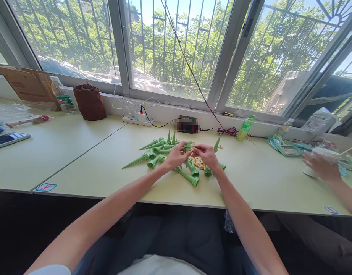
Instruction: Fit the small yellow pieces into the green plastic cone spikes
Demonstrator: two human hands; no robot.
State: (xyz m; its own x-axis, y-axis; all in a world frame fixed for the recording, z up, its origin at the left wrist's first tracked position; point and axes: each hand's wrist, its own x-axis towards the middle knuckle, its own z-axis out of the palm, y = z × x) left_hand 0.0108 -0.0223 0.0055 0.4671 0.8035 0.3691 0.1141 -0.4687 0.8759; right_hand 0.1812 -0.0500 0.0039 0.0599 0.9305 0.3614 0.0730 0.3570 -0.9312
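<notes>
Our left hand [176, 156] grips a green spike [188, 146] above the bench [101, 164]; our right hand [207, 156] pinches what looks like a peg against it. One upright spike [217, 143] already bears a peg; other spikes [188, 177] surround loose pegs [199, 163], seemingly unfitted.

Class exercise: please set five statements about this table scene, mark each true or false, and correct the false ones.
1. The person's left hand and right hand are close together among green cones. True.
2. Every green cone lies flat. False: a few stand point up.
3. Small yellow pieces lie on the table near the right hand. True.
4. The brown bag stands at the picture's right edge. False: the brown bag stands on the left side, beside a clear bottle.
5. Another person's hand shows at the right. True.
</notes>
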